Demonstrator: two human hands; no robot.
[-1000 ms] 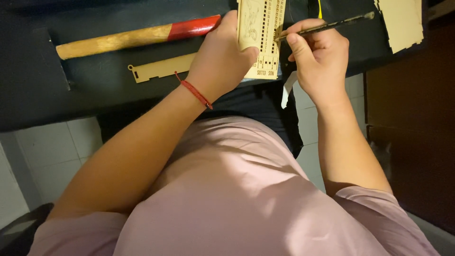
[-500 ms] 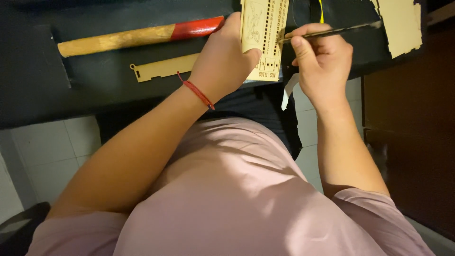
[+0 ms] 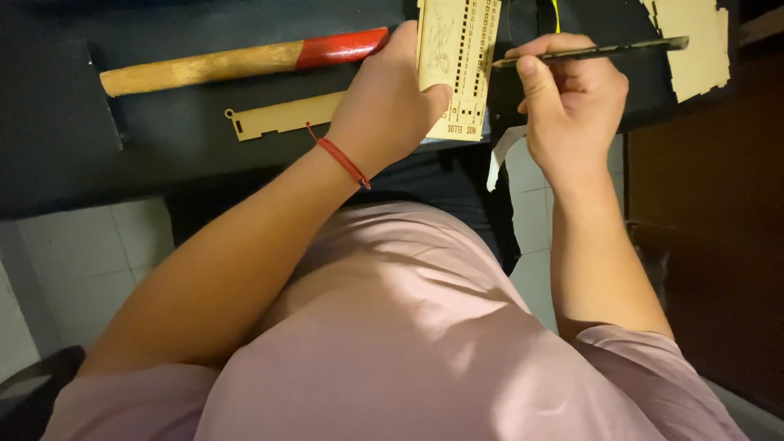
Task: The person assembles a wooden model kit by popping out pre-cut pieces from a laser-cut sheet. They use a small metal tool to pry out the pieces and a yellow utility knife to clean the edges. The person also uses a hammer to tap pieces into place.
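My left hand (image 3: 392, 102), with a red cord bracelet on the wrist, presses down on a pale laser-cut wooden sheet (image 3: 459, 57) full of small cut-outs, lying at the front edge of a dark table (image 3: 147, 139). My right hand (image 3: 572, 102) grips a thin dark tool (image 3: 600, 51), a blade or file, held level with its tip against the sheet's right edge.
A hammer with a wooden handle and red neck (image 3: 245, 59) lies on the table to the left. A narrow wooden strip (image 3: 282, 118) rests below it. Another cut wooden sheet (image 3: 694, 41) sits at the far right. White floor tiles (image 3: 73, 253) show below the table.
Both hands hold much the same place. The dark tool has settled to a more level angle against the sheet's edge.
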